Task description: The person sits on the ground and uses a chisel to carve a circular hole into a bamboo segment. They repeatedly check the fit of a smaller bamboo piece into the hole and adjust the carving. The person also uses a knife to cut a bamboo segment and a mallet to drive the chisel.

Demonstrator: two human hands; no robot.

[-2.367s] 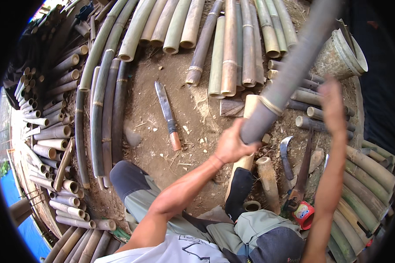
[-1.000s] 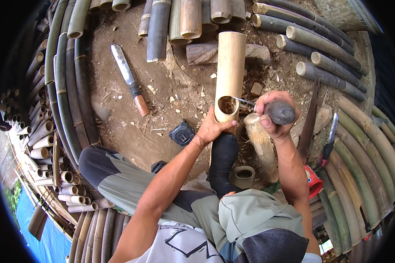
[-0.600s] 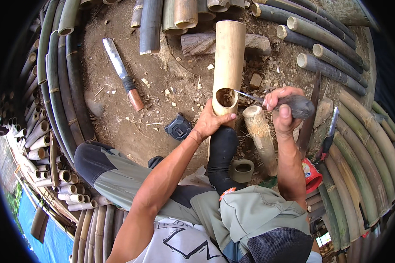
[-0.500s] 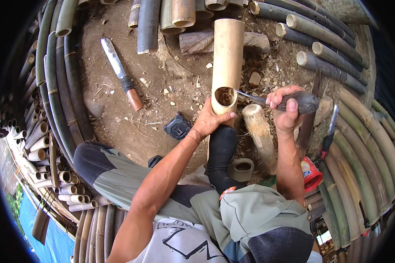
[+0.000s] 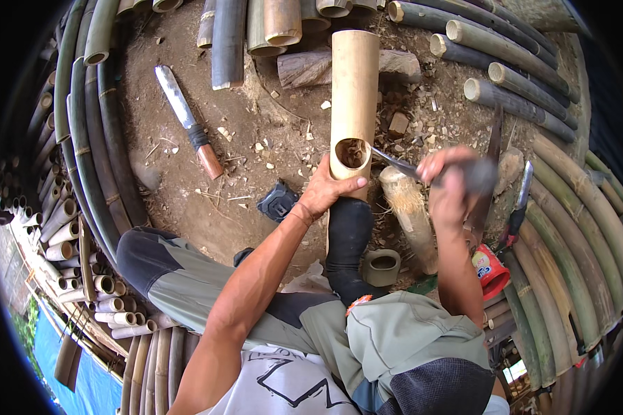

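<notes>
A pale bamboo section [image 5: 354, 83] lies lengthwise before me, with an oval hole cut in its side near the close end. My left hand [image 5: 323, 188] grips it just below that hole, thumb laid across the bamboo. My right hand [image 5: 447, 181], smeared by motion, is wrapped round the dark thick handle of a knife. The thin blade of this knife [image 5: 396, 162] reaches left to the right rim of the hole. Beneath my left hand, my black-covered lower leg [image 5: 350, 238] lies over the close part of the bamboo.
A large knife [image 5: 176, 97] with a wooden handle lies on the dirt at left. Close by are a black tape-measure-like case [image 5: 278, 200], an upright log [image 5: 410, 214] and a red container [image 5: 490, 271]. Another knife [image 5: 521, 200] rests at right. Bamboo poles [image 5: 526, 107] surround the area.
My right hand and the knife have shifted slightly, their handle end now blurred, with the blade still at the hole's rim. My left hand keeps its grip on the bamboo section.
</notes>
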